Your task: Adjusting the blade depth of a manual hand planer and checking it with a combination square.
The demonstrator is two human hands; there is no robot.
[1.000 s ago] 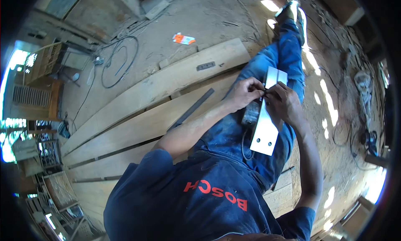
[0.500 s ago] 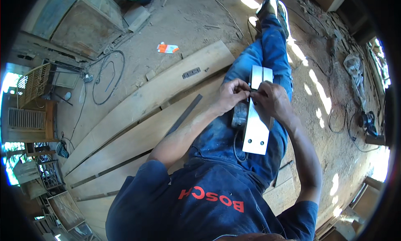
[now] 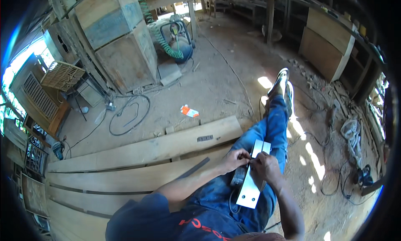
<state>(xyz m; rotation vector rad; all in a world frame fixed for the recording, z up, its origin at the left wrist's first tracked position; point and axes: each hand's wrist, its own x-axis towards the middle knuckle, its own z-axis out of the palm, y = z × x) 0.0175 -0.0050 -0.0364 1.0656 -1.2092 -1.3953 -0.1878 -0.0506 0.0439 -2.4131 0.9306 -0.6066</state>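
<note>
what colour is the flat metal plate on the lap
The flat metal plate is bright silver, best seen in the head view.

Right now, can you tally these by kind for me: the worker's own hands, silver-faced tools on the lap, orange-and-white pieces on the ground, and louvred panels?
Hands: 2 (left hand, right hand)
Silver-faced tool: 1
Orange-and-white piece: 1
Louvred panel: 1
Total: 5
</note>
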